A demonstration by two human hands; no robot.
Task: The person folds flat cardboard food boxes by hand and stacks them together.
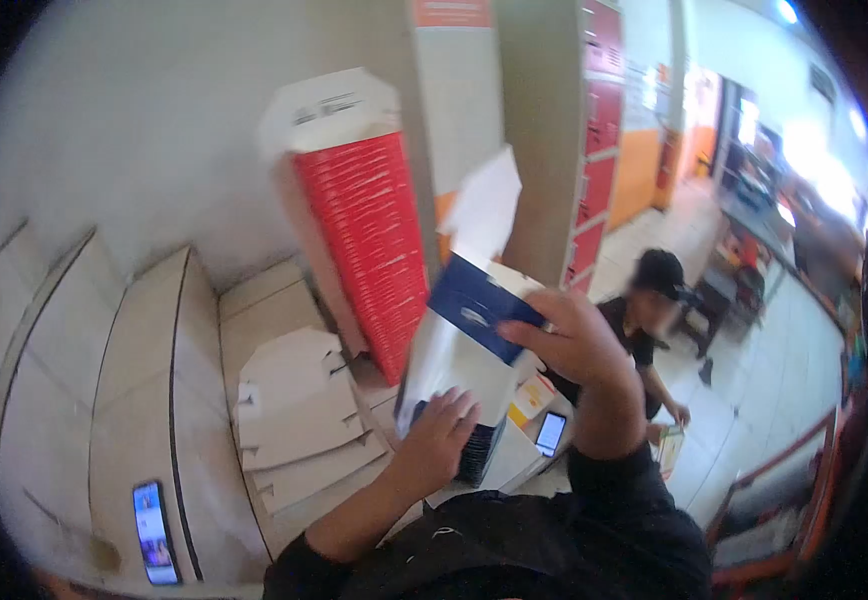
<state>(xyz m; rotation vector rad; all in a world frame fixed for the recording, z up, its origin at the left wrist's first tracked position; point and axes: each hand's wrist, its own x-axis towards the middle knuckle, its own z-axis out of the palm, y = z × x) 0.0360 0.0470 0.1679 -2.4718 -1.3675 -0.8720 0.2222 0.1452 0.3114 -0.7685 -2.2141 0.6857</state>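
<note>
My right hand (579, 335) grips the upper right edge of a white and blue folded carton (474, 310), thumb across its blue band. A white flap stands up at the carton's top end. Below, my left hand (439, 440) lies against the carton's lower left part, its fingers spread. Beneath the carton, near my body, is a stack of dark blue-edged cartons (479, 455). Left of the carton rises a tall stack of red cartons (364, 230) with a white flap on top. Flat white card pieces (299, 400) lie overlapping on the tiled surface.
A phone (157, 535) lies on the tiled steps (139, 350) at the left. Another phone (551, 434) lies right of the blue stack, beside a yellow and white card (531, 397). At the right, a person in a black cap (659, 272) holds a box (670, 450).
</note>
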